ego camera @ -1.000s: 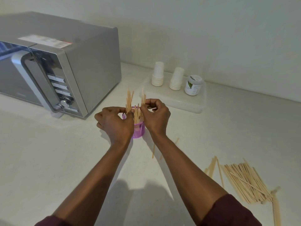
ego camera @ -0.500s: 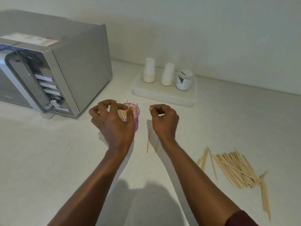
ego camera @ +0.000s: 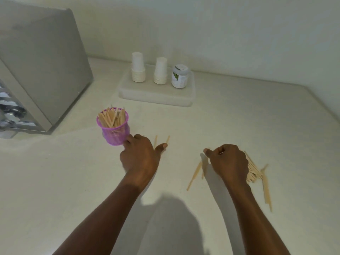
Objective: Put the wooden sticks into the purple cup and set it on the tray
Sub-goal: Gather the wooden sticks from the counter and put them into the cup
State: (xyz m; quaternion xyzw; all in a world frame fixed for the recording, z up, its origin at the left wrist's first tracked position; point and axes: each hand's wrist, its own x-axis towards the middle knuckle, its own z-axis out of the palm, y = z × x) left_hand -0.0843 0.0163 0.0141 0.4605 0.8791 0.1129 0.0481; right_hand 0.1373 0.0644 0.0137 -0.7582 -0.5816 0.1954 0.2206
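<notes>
The purple mesh cup (ego camera: 113,132) stands upright on the counter with several wooden sticks (ego camera: 112,117) in it. My left hand (ego camera: 140,155) lies just right of the cup's base, fingers spread, fingertips at its lower side, holding nothing. Two loose sticks (ego camera: 156,141) lie beside its thumb. My right hand (ego camera: 228,162) hovers with curled fingers over the left part of the stick pile (ego camera: 255,172); no stick shows in its fingers. More sticks (ego camera: 194,174) lie to its left. The white tray (ego camera: 154,99) sits behind.
On the tray stand two stacks of white paper cups (ego camera: 138,70) and a white-lidded jar (ego camera: 180,77). A silver microwave (ego camera: 40,61) fills the left side. A few sticks (ego camera: 266,190) trail toward the front right. The counter's right edge angles away.
My left hand let go of the cup and slid to its right base. My right hand moved right to the pile. The view shifted rightward.
</notes>
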